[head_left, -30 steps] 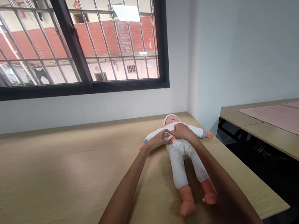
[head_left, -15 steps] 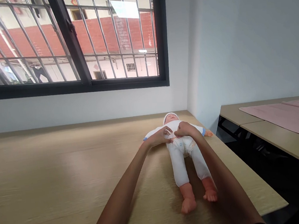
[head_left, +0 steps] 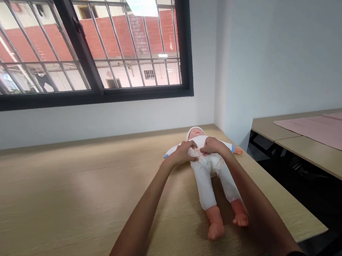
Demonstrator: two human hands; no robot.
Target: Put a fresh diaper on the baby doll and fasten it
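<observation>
A baby doll [head_left: 207, 199] lies on its back with its head at the far side and its feet toward me. It wears a white cap, a white top with blue cuffs, and a white printed diaper [head_left: 209, 164] around its hips. My left hand [head_left: 185, 153] is at the left of the doll's waist, its thumb and fingers curved apart. My right hand [head_left: 212, 146] is closed in a pinch at the diaper's upper edge, on the right of the belly. The fingertips partly hide what they pinch.
The doll lies near the right edge of a wooden table [head_left: 75, 203]. Beyond a dark gap on the right stands another table [head_left: 326, 148] with a pink mat [head_left: 317, 129]. A barred window [head_left: 143, 92] is in the wall ahead.
My left hand's fingers have shifted slightly up and in over the belly. My right hand stays at the waist. The whole view has moved slightly.
</observation>
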